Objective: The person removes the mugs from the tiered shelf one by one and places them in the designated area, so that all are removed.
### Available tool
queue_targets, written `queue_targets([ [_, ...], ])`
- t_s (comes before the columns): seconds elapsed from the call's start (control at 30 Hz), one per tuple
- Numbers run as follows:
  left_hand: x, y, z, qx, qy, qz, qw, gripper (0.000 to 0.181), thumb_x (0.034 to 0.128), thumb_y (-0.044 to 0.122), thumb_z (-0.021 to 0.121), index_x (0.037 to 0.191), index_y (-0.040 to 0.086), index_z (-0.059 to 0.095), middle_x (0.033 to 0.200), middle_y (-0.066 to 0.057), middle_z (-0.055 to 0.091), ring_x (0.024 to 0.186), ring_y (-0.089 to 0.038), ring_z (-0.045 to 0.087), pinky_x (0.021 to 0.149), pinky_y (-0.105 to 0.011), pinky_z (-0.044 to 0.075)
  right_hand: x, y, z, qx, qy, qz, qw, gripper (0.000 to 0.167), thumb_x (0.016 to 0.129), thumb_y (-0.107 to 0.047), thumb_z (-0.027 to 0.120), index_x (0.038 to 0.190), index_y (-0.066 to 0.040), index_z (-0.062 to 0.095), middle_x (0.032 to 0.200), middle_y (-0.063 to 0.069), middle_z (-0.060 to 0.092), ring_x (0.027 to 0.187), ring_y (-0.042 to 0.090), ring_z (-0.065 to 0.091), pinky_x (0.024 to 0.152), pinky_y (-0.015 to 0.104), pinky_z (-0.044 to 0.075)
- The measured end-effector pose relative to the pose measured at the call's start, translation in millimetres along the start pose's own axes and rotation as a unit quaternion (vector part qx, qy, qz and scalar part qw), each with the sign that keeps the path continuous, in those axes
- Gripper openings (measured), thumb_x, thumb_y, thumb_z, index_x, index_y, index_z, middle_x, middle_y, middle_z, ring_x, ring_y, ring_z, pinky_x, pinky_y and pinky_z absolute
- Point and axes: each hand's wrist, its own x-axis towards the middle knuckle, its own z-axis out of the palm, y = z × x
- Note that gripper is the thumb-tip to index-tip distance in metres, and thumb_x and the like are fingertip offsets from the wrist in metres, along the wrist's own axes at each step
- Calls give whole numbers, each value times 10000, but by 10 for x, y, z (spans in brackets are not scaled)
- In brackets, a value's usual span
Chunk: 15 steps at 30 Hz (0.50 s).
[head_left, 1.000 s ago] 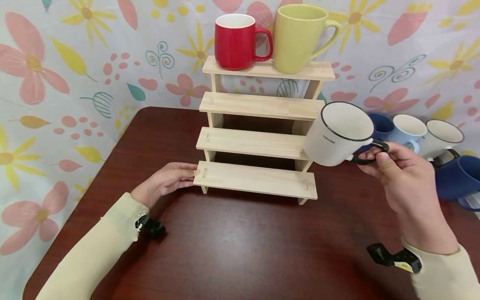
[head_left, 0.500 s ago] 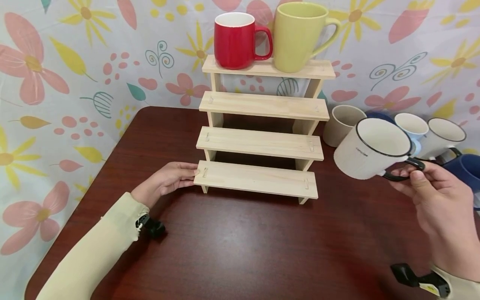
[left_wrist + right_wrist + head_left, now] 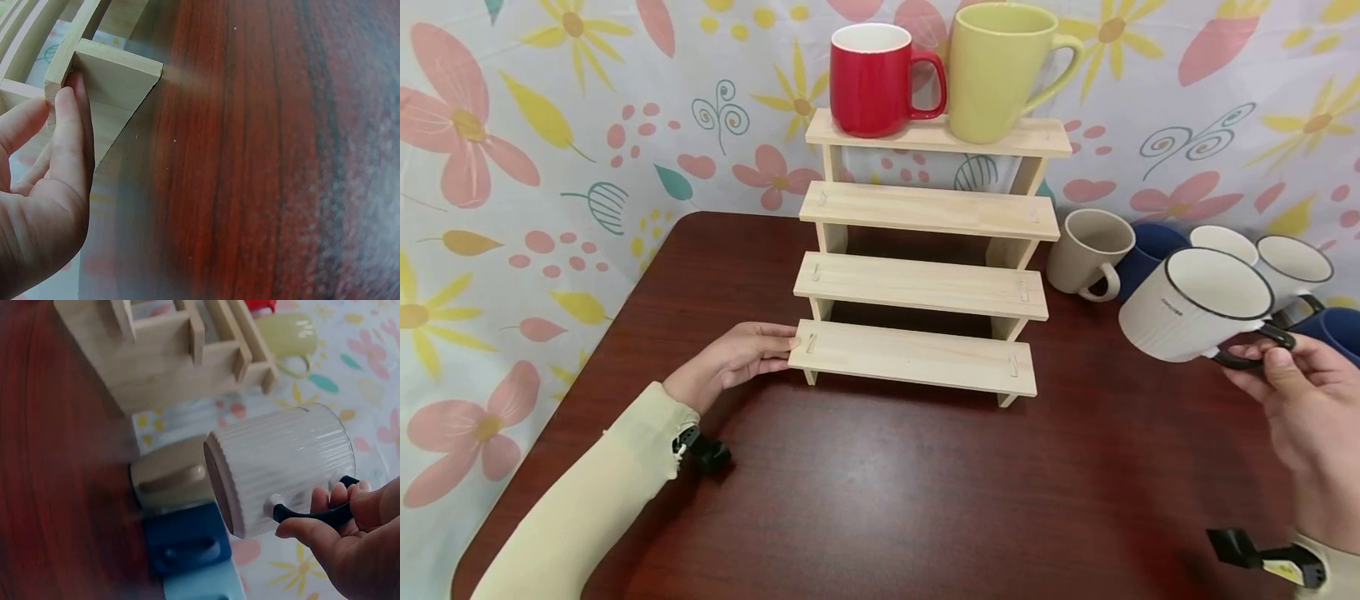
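From where I'm standing, taking the wooden stand (image 3: 921, 279) as the middle of the dial, the white mug (image 3: 1195, 312) is hanging at three o'clock, seemingly off the desk (image 3: 850, 483), with a taupe mug (image 3: 1078, 254) and a navy mug (image 3: 1138, 258) sitting close by on that same side. Moving it well is, I think, calling for a firm, level hold on the black handle (image 3: 319, 517) and enough height so its base isn't knocking those neighbours; the stand is probably wanting steadying meanwhile. The right hand (image 3: 1311, 396), around four o'clock, is gripping that handle, fingers curling round it. The left hand (image 3: 737, 358), at eight o'clock, is pinching the left end of the bottom shelf (image 3: 910, 357), thumb above and fingers below, so neither hand is idling.
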Motion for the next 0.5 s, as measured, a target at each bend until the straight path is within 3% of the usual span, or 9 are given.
queue_targets([
  [0.17, -4, 6, 4, -23, -45, 6, 10000, 571, 1017, -1, 516, 1505, -197, 293, 829, 93, 729, 794, -17, 697, 730, -132, 595, -17, 2, -152, 270, 95, 17, 9996, 217, 1001, 143, 404, 987, 161, 620, 914, 221, 737, 906, 266, 779, 705, 284, 657],
  [0.33, -1, 15, 6, -45, -28, 4, 10000, 571, 1017, -2, 521, 1506, -194, 296, 826, 91, 731, 790, -16, 699, 728, -133, 597, -53, -11, -259, 394, 446, 53, 9982, 207, 1013, 128, 409, 953, 137, 607, 900, 209, 733, 871, 255, 786, 684, 273, 653],
  [0.5, -3, 13, 5, -45, -39, 5, 10000, 577, 1019, 0, 519, 1510, -195, 287, 831, 89, 730, 793, -18, 698, 729, -132, 598, -73, -9, -421, 1076, 567, 182, 9924, 191, 1013, 141, 396, 945, 159, 574, 875, 263, 729, 853, 315, 785, 662, 334, 658],
])
